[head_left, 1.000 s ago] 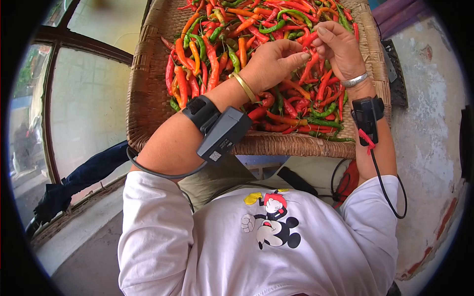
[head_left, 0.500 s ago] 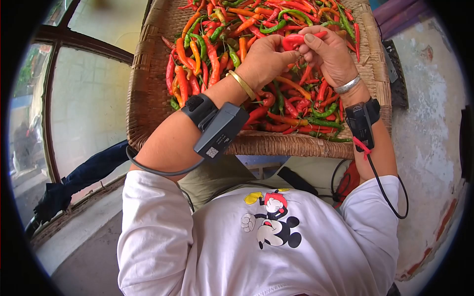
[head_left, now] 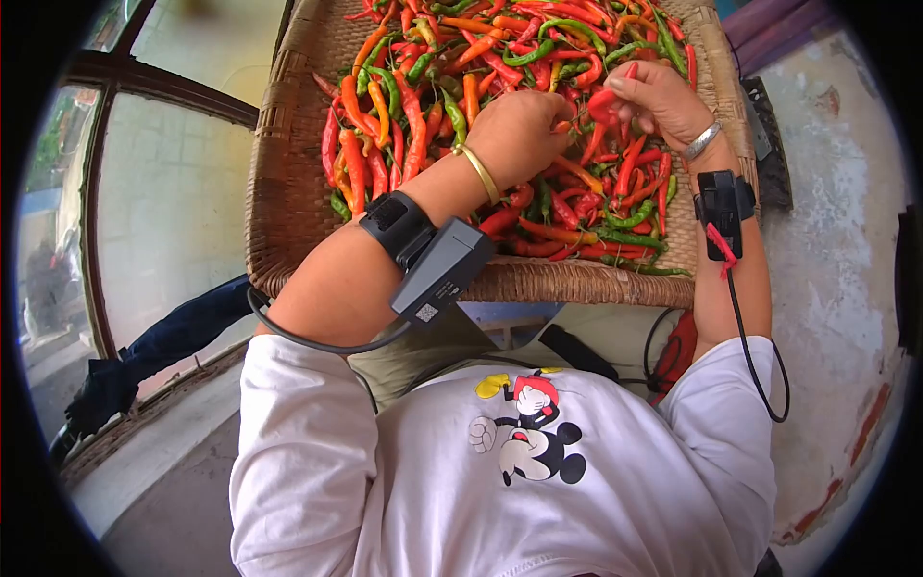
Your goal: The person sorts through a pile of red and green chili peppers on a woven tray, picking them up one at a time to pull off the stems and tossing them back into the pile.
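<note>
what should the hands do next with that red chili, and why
Probably a short pull apart, likely to snap the stem off. The right hand pinches the red chili just above the pile, the left hand seems to pinch its other end, and both are over the woven tray, so whatever comes off would land in it.

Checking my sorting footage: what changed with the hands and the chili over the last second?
The right hand and left hand raised a red chili, held it level, then lowered it; now the right pinches it nearly upright, the left curled beside it. Woven basket and chili heap stayed put.
</note>
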The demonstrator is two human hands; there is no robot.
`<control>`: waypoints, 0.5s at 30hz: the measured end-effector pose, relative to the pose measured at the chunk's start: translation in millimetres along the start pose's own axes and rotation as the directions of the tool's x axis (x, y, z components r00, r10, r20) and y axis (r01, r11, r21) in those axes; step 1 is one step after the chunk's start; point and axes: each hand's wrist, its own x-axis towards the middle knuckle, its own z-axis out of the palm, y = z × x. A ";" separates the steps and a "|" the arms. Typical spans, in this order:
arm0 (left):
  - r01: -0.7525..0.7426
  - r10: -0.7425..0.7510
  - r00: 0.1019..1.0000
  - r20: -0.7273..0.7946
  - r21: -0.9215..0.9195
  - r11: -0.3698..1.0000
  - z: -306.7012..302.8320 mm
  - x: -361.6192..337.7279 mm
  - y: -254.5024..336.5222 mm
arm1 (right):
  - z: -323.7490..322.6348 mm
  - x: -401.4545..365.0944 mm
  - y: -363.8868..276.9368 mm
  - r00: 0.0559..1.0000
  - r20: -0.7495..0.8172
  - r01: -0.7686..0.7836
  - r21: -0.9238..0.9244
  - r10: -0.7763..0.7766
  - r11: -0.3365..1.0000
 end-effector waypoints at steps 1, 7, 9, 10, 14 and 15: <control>0.001 -0.001 1.000 -0.002 -0.002 1.000 0.2 -0.6 -1.4 | 1.0 1.1 0.7 0.994 0.023 0.102 0.073 -0.104 0.992; -0.010 0.000 0.995 0.102 0.098 0.995 0.3 -1.0 -5.6 | 1.7 9.6 6.9 0.879 -0.413 0.357 0.237 -0.239 0.904; 0.062 -0.076 0.994 0.081 0.159 0.985 1.0 -0.3 -3.2 | 7.9 10.4 18.2 0.929 -0.082 0.258 -0.555 -0.361 0.791; 0.064 -0.078 0.993 0.085 0.158 0.985 1.9 -0.7 -3.4 | 19.0 7.0 15.3 0.935 0.063 0.304 -0.650 -0.350 0.696; 0.009 -0.019 0.998 0.064 0.156 0.988 3.4 -1.6 -6.8 | 48.2 3.6 15.9 0.953 0.252 0.299 -0.863 -0.168 0.408; -0.007 -0.003 0.997 0.072 0.139 0.990 2.8 -1.1 -6.7 | 49.6 3.2 16.4 0.970 0.231 0.243 -0.903 -0.074 0.356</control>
